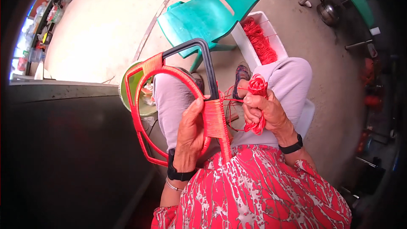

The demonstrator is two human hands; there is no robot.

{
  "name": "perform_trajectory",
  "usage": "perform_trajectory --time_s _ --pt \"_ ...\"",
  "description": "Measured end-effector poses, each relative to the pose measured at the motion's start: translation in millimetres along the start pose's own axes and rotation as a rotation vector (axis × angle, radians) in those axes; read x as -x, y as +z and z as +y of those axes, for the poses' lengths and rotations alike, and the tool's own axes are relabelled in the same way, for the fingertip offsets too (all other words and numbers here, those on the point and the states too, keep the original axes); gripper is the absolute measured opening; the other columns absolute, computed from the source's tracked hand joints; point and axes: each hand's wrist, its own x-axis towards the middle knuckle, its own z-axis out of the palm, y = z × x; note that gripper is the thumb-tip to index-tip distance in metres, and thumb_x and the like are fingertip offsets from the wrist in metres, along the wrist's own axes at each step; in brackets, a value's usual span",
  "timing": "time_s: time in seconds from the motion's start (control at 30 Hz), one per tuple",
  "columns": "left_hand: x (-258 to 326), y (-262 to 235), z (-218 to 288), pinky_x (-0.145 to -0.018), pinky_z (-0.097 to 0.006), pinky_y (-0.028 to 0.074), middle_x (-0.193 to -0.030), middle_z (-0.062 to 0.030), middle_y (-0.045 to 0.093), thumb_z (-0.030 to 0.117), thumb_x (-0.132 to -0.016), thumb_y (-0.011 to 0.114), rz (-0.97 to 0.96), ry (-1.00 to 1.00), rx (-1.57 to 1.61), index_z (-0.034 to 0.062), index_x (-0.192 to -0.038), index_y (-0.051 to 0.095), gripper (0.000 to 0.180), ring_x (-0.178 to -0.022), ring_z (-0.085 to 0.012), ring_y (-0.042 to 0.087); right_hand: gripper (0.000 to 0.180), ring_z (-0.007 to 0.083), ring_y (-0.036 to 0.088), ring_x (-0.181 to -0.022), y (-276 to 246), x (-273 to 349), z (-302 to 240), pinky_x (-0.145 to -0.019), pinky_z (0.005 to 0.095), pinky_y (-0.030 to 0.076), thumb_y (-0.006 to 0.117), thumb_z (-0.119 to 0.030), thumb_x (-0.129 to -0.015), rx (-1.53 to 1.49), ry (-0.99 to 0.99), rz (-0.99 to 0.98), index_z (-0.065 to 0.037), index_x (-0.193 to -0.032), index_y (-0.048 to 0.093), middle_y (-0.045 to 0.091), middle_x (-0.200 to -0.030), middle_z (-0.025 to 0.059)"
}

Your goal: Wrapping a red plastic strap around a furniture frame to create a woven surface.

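Note:
Across my lap leans a frame [136,124] of bars around a ring, mostly wrapped in red cord, its far bars bare and black. My left hand [190,128] is closed on its wrapped side, thumb on the near edge of the bare black bar. Beside the thumb, a broad band of tight orange-red cord [214,118] joins the ring to the straight bar. My right hand [268,111] grips a bundle of red cord [257,85] just right of the frame. Thin strands run from the bundle to the wrapped bar, and some loose strands hang below.
A green plastic chair [199,21] stands ahead. Right of it, a white box [277,42] holds red cord [259,44]. A green basin [125,91] with scraps sits by my left knee. A dark surface [72,144] fills the left side. A metal pot [329,12] lies far right.

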Motion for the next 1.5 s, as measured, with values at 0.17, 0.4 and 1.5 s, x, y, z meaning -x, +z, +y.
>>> perform_trajectory --time_s 0.17,0.4,1.5 --pt "5.7 7.8 3.7 -0.076 -0.038 0.059 -0.105 -0.0173 0.066 0.020 -0.093 0.059 -0.031 -0.053 0.005 0.0005 -0.106 0.060 0.023 -0.089 -0.0236 0.067 0.017 0.0107 0.042 -0.039 8.8 8.4 -5.9 -0.043 0.0277 0.039 0.055 -0.011 -0.087 -0.023 -0.002 0.031 -0.008 -0.070 0.049 0.039 -0.048 -0.0023" --pt "8.9 12.8 -0.4 -0.074 -0.039 0.060 -0.100 -0.0172 0.066 0.015 -0.090 0.062 0.000 -0.027 -0.014 -0.0031 -0.108 0.057 0.026 -0.086 -0.0244 0.068 0.016 0.0105 0.040 -0.037 4.8 19.5 -12.1 -0.041 0.0288 0.036 0.055 -0.010 -0.084 -0.032 -0.042 0.025 -0.007 -0.070 0.049 0.037 -0.046 -0.0023" --pt "12.6 26.3 8.3 -0.066 -0.046 0.058 -0.094 -0.0297 0.062 0.022 -0.095 0.053 -0.221 -0.166 0.012 0.0025 -0.109 0.046 0.025 -0.076 -0.0381 0.067 0.020 0.0098 0.046 -0.058 11.2 -17.3 -7.7 -0.053 0.0252 0.042 0.053 -0.019 -0.091 -0.467 -0.073 -0.109 -0.011 -0.077 0.042 0.047 -0.066 0.0007"
